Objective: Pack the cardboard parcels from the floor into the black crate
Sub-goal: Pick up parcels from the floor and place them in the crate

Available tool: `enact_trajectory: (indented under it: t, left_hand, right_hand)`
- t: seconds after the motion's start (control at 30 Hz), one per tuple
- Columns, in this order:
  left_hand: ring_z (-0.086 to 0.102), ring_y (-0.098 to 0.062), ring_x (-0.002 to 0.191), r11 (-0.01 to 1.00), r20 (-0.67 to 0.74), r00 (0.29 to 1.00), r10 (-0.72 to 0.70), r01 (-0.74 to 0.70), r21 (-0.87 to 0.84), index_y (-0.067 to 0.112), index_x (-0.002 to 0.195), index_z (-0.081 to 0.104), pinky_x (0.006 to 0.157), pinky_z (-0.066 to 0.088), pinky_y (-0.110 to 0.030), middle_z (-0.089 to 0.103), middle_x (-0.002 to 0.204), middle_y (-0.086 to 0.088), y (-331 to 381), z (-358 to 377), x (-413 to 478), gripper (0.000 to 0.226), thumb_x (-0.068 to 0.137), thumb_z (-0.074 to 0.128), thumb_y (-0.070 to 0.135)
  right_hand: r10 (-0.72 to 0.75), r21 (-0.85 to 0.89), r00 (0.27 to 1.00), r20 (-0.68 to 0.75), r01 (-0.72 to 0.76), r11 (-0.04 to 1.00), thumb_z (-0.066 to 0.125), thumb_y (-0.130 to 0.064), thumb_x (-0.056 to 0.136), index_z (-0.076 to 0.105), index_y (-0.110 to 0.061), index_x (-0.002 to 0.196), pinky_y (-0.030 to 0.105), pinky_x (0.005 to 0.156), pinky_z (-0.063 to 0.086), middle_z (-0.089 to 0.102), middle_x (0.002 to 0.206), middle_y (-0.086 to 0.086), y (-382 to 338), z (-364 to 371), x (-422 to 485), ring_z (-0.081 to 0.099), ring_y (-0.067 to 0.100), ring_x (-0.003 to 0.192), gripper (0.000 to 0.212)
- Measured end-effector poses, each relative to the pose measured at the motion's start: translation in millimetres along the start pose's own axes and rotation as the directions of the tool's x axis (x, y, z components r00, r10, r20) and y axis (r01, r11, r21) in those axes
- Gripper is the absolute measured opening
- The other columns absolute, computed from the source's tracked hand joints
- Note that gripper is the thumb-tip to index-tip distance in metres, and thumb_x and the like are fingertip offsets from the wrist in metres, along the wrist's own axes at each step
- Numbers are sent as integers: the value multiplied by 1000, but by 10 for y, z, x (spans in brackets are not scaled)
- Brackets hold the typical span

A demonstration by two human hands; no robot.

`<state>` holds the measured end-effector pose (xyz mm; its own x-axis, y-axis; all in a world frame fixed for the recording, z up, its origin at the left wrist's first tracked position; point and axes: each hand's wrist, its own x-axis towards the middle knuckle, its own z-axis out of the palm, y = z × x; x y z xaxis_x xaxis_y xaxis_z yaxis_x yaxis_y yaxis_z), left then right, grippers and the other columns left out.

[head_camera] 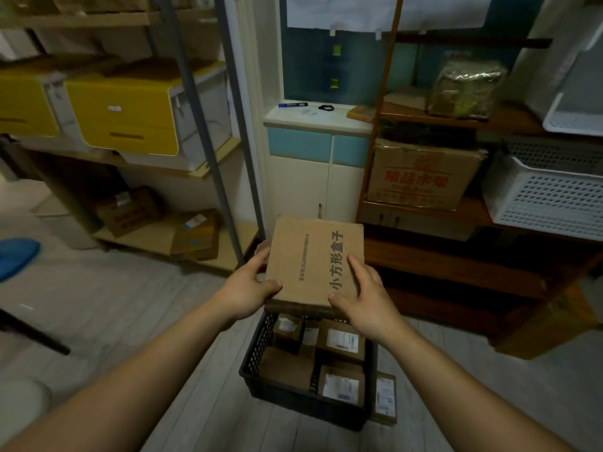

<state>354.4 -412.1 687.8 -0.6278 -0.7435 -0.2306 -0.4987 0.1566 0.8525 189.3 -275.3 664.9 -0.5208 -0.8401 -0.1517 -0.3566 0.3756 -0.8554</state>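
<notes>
**While hovering over the crate's far edge**

Gripping cardboard parcel [313, 265] by opposite side edges, left hand [248, 288] and right hand [368, 298] both curled round it, above black crate [257, 347]. Probably light and stiff; best held at those edges.

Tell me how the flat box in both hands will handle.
The box probably stays stiff: its top looks flat and unbent between the left hand and right hand. It is likely light, since they hold it by its edges alone. Wide and flat, it should lie steady on the parcels in the crate, not roll.
</notes>
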Motion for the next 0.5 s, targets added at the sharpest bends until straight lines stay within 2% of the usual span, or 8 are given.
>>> enact_trajectory:
  t: [0.07,0.23,0.4,0.5]
  left_hand:
    - [56,-21,113,999,14,999,-37,37,-6,38,146,20,97,49,-42,46,137,1,-89,-39,204,70,91,56,14]
    - [58,-22,110,990,39,989,-142,142,5,35,147,18,96,50,-42,46,137,2,-386,-116,741,71,91,55,13]
    - [56,-17,98,979,61,978,-201,198,54,33,146,22,85,53,-35,48,124,3,-806,-62,1276,69,91,53,6]
    - [55,-16,94,975,106,974,-198,185,125,30,145,25,75,50,-28,49,120,3,-1140,31,1569,64,92,52,6]
  right_hand:
    - [10,-5,1000,13,-10,1000,65,-23,88,11,-29,152,24,105,29,19,153,-6,54,75,223,31,12,134,84]
    - [63,-19,993,97,-62,998,63,-27,89,9,-29,152,30,110,29,17,154,-5,248,366,842,30,15,136,83]
    - [107,-57,985,133,-100,993,63,-26,89,8,-25,153,31,110,31,13,156,-3,613,776,1381,28,19,138,85]
    - [170,-37,973,156,-167,985,62,-31,90,7,-31,152,38,114,31,4,158,-5,902,1037,1594,21,22,142,83]
